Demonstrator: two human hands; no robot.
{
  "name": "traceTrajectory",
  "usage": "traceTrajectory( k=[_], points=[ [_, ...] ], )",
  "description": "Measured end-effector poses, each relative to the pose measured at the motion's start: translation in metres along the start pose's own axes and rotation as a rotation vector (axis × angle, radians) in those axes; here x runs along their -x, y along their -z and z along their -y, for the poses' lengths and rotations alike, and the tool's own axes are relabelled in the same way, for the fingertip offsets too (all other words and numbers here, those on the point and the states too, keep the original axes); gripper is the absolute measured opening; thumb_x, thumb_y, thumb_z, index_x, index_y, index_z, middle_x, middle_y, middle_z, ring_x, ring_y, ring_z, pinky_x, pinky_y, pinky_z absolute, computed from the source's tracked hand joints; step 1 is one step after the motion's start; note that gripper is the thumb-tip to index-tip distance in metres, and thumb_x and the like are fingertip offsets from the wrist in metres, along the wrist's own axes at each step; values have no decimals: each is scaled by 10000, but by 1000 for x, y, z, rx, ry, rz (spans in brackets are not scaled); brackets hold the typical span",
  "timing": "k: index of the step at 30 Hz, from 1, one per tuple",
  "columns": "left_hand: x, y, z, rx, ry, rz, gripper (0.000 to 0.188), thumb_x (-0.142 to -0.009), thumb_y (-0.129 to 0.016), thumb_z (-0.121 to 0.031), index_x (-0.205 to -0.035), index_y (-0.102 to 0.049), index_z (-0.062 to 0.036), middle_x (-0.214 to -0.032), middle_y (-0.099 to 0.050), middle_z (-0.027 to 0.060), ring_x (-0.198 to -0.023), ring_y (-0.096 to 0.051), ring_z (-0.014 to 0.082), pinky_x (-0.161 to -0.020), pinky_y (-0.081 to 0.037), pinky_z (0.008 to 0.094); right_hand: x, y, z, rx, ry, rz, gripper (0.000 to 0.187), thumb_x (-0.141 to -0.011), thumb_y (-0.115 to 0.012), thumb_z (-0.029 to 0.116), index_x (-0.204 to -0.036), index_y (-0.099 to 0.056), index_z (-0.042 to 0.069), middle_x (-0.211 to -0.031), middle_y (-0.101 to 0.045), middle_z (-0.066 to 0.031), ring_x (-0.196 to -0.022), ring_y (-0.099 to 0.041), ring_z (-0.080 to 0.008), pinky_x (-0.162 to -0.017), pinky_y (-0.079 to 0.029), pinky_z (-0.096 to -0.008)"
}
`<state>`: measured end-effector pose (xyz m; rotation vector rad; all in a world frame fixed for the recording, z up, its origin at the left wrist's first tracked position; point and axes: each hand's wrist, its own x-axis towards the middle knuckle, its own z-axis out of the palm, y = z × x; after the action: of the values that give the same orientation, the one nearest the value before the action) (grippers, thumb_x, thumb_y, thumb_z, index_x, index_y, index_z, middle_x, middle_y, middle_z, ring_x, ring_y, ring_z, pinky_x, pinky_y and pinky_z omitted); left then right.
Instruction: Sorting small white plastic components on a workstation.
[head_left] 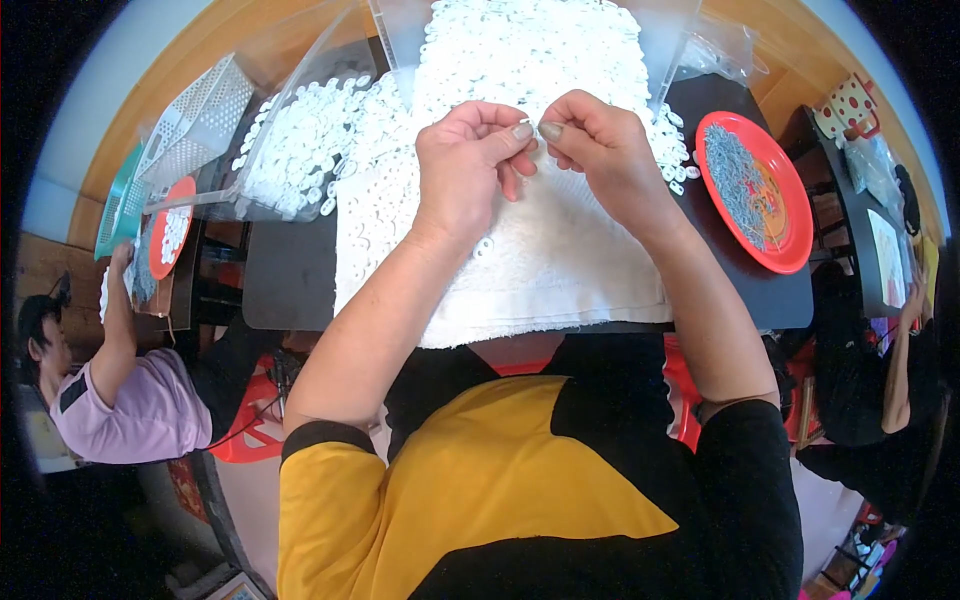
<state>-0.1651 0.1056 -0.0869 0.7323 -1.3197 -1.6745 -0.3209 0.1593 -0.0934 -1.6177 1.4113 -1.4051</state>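
Note:
My left hand (pixel 468 160) and my right hand (pixel 607 158) meet fingertip to fingertip above a white cloth (pixel 550 270) on the dark table. Both are closed in a pinch, thumb against forefinger. Whatever sits between the fingertips is too small to make out against the white behind it. Just beyond my hands lies a thick spread of small white ring-like plastic pieces (pixel 530 50). More of these pieces (pixel 300 140) are heaped to the left, and a few lie scattered on the cloth. Right of my right forearm, a red plate (pixel 795 205) carries a pile of thin grey nail-like pins (pixel 735 180).
Clear plastic bin walls (pixel 300 75) rise at the back left. A white perforated basket (pixel 195 120) and a green basket (pixel 122 205) stand farther left, near a co-worker in a pink shirt (pixel 140 410). Another person in black (pixel 870 370) sits at a table on the right.

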Motion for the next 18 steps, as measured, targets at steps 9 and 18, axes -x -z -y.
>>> traceTrajectory(
  k=[9,18],
  points=[
    [4,-5,4,-45,-47,-59,15,-854,-620,47,-867,-616,42,-711,-635,98,-531,-573,117,-408,-413,217,-1,-6,7,301,121,-53,107,-916,-546,74,-844,-570,-1,-677,-519,5,-633,-462,-72,-584,-395,-233],
    [1,1,-3,6,11,-39,89,-868,-640,1,-938,-640,55,-759,-669,125,-544,-570,118,-450,-419,219,-3,-6,1,238,95,-105,127,-839,-581,119,-869,-633,7,-710,-626,-173,-645,-619,-293,-621,-480,-372]
  ],
)
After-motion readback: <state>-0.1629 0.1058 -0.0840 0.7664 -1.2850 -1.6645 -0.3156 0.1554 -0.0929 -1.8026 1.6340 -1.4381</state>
